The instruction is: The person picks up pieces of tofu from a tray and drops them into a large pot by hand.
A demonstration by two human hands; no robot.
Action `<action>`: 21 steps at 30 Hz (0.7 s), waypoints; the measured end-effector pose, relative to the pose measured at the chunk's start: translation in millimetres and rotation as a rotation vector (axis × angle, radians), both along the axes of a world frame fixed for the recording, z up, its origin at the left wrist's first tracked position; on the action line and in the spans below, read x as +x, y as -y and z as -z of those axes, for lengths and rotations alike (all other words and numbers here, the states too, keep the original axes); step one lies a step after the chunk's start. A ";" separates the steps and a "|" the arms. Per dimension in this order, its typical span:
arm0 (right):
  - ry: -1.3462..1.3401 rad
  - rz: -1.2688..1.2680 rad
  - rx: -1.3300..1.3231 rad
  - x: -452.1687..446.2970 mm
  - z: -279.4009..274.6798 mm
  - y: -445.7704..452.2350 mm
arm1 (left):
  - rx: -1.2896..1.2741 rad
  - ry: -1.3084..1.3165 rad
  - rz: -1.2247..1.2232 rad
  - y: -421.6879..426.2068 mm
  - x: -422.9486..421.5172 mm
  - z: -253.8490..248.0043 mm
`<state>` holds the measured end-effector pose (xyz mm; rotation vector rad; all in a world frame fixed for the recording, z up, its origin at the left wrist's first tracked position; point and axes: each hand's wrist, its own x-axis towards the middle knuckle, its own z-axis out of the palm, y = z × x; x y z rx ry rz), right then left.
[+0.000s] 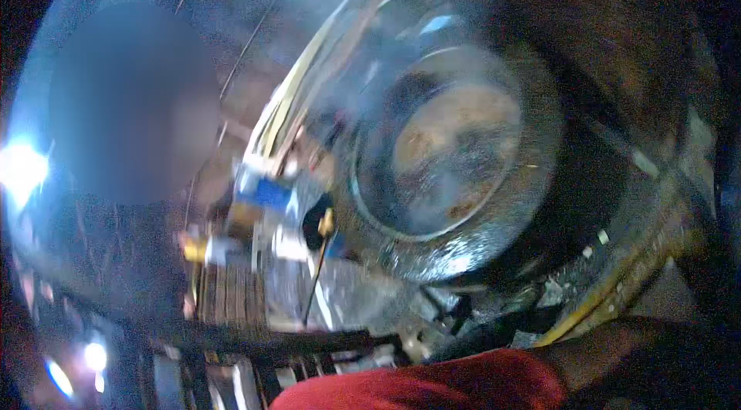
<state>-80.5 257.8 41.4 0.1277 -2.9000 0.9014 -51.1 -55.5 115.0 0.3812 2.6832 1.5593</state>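
Head view: pot (455, 255) looks heavy, stiff, best held by its rim (421, 238). Red sleeve (432, 387) below the pot; hands unseen, cannot tell their state

A bare arm (606, 352) extends rightward from a red sleeve (440, 385).

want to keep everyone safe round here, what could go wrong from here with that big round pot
Burns: pale haze hangs around the pot; if it is steam or smoke, leaning in could hurt.
Spill: the brown contents might slop out if the pot gets knocked.
Missteps: the glaring light could dazzle someone, making it harder to judge the pot's edge.
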 end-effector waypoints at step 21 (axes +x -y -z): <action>-0.046 0.160 -0.153 86.5 -68.5 61.9 | 1.730 0.716 -0.458 -138.7 55.7 97.6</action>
